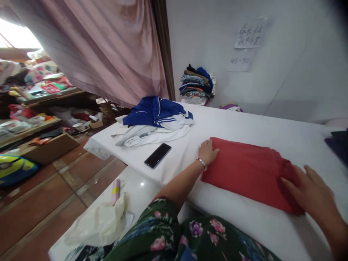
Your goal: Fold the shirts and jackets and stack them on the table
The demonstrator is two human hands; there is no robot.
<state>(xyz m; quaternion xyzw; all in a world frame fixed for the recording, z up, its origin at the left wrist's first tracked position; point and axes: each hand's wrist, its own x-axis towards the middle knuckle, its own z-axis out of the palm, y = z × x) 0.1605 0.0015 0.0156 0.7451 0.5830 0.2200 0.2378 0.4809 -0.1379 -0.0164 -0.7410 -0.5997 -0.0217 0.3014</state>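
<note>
A red folded cloth (241,170) lies flat on the white-covered table in front of me, with a bunched part near its right end. My left hand (208,153), with a bracelet at the wrist, grips the cloth's left edge, its thumb over the top. At the opposite end, my right hand (312,186) has its thumb on the red fabric and its fingers around the bunched edge; some fingertips are hidden. What kind of garment the red cloth is, I cannot tell.
Left of the cloth lie a black phone (157,155) and a blue-and-white clothing pile (157,117). A stack of folded clothes (197,87) stands by the wall. Dark fabric (338,145) is at the right edge. A plastic bag (100,223) rests on a lower white surface.
</note>
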